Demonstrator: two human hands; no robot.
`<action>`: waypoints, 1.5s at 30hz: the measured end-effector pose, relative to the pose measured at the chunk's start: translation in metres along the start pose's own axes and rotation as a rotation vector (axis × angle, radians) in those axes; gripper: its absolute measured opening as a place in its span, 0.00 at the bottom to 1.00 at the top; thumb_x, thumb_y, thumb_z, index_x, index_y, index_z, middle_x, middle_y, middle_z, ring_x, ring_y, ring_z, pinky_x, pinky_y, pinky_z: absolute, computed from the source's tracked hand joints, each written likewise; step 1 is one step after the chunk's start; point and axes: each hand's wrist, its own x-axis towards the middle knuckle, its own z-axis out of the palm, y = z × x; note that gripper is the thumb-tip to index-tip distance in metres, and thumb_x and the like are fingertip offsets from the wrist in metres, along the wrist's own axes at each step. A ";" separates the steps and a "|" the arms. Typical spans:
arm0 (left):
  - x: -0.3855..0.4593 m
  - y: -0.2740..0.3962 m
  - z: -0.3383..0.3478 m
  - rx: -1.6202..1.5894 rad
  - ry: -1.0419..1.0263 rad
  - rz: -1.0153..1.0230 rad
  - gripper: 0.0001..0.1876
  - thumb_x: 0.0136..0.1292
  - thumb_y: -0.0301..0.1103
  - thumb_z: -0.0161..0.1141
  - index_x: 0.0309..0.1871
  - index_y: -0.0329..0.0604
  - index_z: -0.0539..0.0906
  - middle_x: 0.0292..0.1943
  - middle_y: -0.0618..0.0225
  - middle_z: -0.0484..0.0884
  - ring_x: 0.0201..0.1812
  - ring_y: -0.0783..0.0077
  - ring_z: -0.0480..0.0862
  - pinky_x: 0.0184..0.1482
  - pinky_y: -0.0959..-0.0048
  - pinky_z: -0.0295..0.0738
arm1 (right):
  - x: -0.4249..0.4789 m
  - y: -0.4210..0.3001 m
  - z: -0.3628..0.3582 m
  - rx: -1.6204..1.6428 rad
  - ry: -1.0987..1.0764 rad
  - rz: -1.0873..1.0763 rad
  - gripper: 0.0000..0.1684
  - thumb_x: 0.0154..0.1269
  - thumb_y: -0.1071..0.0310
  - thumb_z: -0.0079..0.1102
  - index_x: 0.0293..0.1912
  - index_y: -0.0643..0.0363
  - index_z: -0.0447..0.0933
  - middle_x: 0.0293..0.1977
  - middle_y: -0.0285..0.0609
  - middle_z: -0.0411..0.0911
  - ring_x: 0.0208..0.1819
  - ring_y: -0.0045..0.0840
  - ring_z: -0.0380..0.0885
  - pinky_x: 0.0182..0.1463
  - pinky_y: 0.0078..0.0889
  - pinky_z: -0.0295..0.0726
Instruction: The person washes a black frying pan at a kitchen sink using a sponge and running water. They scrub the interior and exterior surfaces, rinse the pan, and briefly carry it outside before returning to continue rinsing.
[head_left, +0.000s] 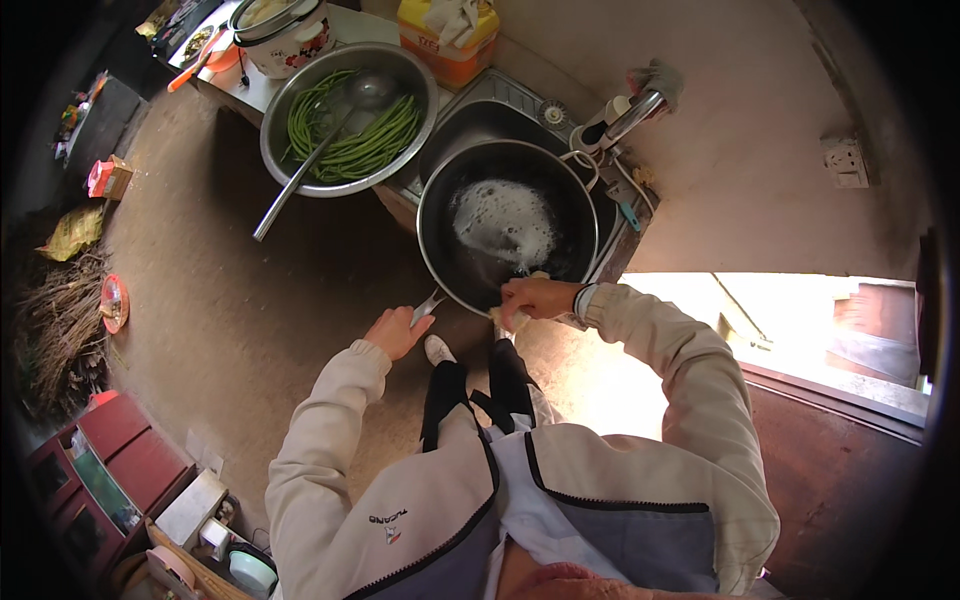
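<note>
A large dark wok (442, 225) with foamy water in it rests tilted over the metal sink (480, 112). On its long handle (429, 306) my left hand (399, 330) is closed. At the near rim, my right hand (536, 300) holds a pale yellowish scrubber, perhaps a sponge or loofah (516, 321), against the wok's edge; the fingers hide part of it. The wok's small loop handle (585, 166) is at the far right, near the faucet (634, 120).
Left of the sink, a steel basin (274, 154) holds green beans (390, 142) and a ladle (289, 201). Behind are a rice cooker (281, 49) and an orange-yellow container (450, 45). A turquoise-handled brush (628, 214) lies at the sink's right edge.
</note>
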 end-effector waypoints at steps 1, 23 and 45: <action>-0.002 0.004 -0.004 -0.006 -0.020 -0.021 0.31 0.71 0.57 0.54 0.43 0.27 0.83 0.42 0.38 0.84 0.47 0.36 0.83 0.51 0.49 0.77 | -0.007 -0.002 -0.008 -0.025 -0.055 0.020 0.25 0.56 0.85 0.53 0.40 0.40 0.86 0.41 0.43 0.73 0.50 0.40 0.73 0.51 0.42 0.74; -0.011 0.008 0.006 -0.054 0.057 -0.002 0.26 0.71 0.53 0.58 0.36 0.31 0.82 0.31 0.38 0.82 0.38 0.33 0.81 0.41 0.46 0.75 | -0.011 0.126 -0.162 -0.980 0.537 0.070 0.15 0.54 0.67 0.59 0.40 0.38 0.87 0.48 0.24 0.81 0.52 0.28 0.73 0.51 0.34 0.73; -0.004 0.004 0.005 -0.114 -0.018 -0.037 0.29 0.72 0.55 0.56 0.42 0.29 0.84 0.39 0.35 0.83 0.46 0.33 0.81 0.50 0.47 0.76 | 0.074 -0.033 0.053 -0.049 0.865 0.435 0.16 0.62 0.73 0.53 0.48 0.58 0.83 0.41 0.56 0.79 0.45 0.50 0.79 0.52 0.48 0.78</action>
